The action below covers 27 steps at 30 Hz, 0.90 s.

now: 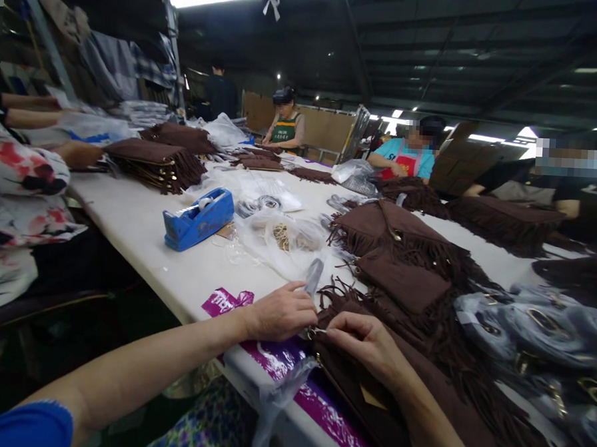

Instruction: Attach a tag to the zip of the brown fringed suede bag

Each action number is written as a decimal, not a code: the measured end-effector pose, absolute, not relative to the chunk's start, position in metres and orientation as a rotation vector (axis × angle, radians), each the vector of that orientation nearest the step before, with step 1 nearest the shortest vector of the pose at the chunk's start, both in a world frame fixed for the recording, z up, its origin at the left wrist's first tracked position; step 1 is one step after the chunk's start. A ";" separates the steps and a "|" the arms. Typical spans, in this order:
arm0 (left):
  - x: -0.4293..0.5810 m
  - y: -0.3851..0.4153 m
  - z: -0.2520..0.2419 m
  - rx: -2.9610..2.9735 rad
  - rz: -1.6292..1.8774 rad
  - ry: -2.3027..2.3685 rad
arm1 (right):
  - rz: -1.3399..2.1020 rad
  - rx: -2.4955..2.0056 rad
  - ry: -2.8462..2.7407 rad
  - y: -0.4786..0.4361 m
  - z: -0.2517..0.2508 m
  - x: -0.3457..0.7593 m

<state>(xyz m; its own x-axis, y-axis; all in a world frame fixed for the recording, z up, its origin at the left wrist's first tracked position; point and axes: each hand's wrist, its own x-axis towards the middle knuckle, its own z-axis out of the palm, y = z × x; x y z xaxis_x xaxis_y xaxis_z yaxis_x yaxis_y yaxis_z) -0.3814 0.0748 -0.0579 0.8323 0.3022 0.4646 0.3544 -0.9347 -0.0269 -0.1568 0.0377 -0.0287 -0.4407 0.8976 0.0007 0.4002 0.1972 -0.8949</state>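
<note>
A dark brown fringed bag lies in front of me at the table edge, a small tan tag on it. My left hand is closed beside a metal ring at the bag's upper corner. A strip of cloudy clear plastic shows above that hand and hangs down below it; what its fingertips grip is hidden. My right hand pinches a thin pale tie at the ring. Under the bag's edge lies purple printed plastic.
A blue tape dispenser and a clear bag of pale ties stand ahead. Brown fringed bags are stacked right of centre, plastic-wrapped straps with gold hardware at far right. Several people work around the table; one floral sleeve is at left.
</note>
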 end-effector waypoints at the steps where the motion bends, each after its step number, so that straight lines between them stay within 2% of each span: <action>1: -0.381 0.074 -0.059 -2.901 -0.725 -0.528 | 1.173 -1.216 -1.969 0.037 -0.028 -0.157; 7: -0.379 0.073 -0.058 -2.860 -0.831 -0.577 | 1.010 -1.230 -2.084 0.037 -0.029 -0.157; 27: -0.376 0.075 -0.061 -2.849 -0.905 -0.662 | 1.056 -1.225 -2.105 0.041 -0.027 -0.169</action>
<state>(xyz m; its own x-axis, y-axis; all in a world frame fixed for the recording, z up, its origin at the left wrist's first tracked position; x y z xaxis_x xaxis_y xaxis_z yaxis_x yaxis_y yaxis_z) -0.3762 0.0746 -0.0607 0.7321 0.3783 0.5665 0.4257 -0.9033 0.0531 -0.1690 0.0406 -0.0274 -0.4826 0.8755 0.0250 0.5037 0.3007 -0.8099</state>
